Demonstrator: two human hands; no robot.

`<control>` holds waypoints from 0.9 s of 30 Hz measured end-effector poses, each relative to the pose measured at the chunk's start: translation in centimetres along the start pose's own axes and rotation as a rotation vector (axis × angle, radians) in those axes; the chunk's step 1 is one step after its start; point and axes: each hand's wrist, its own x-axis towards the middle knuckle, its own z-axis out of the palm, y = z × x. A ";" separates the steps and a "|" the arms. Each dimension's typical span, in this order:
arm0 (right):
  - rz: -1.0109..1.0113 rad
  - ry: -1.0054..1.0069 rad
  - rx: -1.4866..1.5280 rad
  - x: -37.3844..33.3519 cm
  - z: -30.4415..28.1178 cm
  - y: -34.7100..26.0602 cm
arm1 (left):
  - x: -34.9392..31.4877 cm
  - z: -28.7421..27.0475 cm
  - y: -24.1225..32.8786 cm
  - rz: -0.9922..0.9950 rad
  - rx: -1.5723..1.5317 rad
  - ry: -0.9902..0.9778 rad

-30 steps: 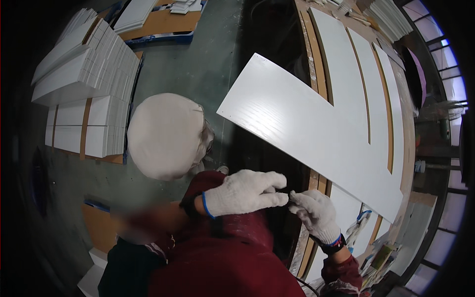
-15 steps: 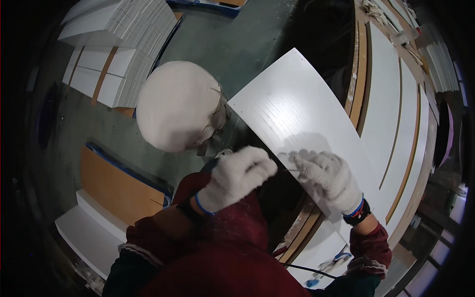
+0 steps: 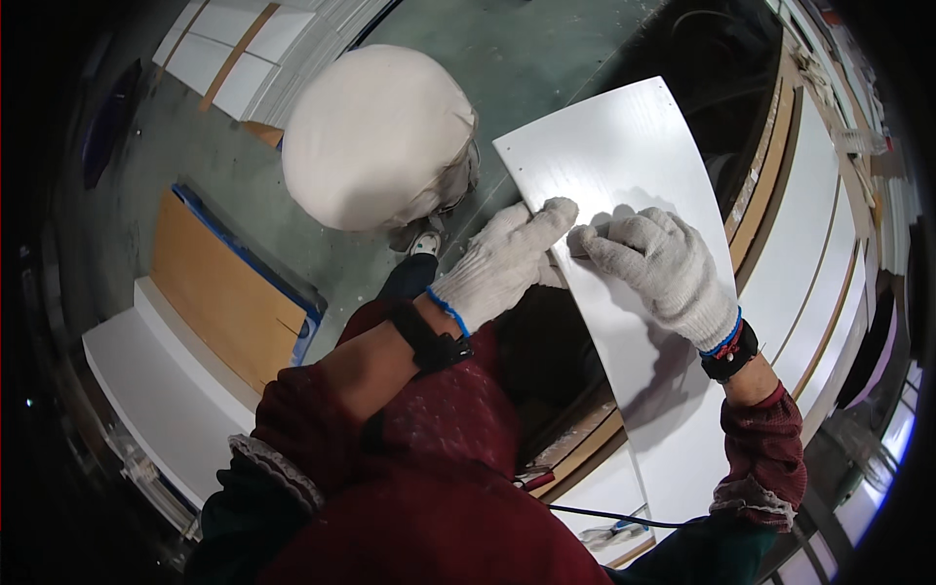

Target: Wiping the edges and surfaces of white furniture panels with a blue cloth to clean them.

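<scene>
A long white panel [image 3: 614,146] with a glossy, faintly grained face lies at a slant in front of me, small holes near its far corners. My left hand [image 3: 499,261], in a white knit glove, grips the panel's left edge, with the thumb on top and fingers going beneath it. Just above the panel's face, close to that same edge, my gloved right hand [image 3: 665,268] is closed in a pinch. Whatever sits between its fingertips is too small or too hidden to make out.
A round cloth-covered stool [image 3: 375,136] stands at the far left. Stacked white boards [image 3: 229,49] lie behind it. A brown board [image 3: 224,292] rests at the left on a blue-edged base. More white panels [image 3: 799,244] cover the bench at the right. A black cable [image 3: 604,515] crosses near my waist.
My left hand has moved forward and right from beside the panel and taken hold of its edge. My right hand has shifted farther up along the panel, still pinched. The view has turned somewhat.
</scene>
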 end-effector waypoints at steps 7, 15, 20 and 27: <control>-0.120 -0.047 -0.073 0.4 0.6 -0.1 | 0.4 -0.1 -0.8 -0.003 0.059 0.056; -0.205 -0.121 -0.112 0.0 0.8 1.0 | 0.6 -1.0 -2.3 0.500 0.692 0.071; -0.232 -0.128 -0.139 -0.1 1.0 1.1 | 0.4 -0.2 0.1 -0.105 0.169 0.000; -0.252 -0.178 0.022 -0.1 0.7 1.7 | 0.5 0.1 -0.2 -0.137 -0.035 0.067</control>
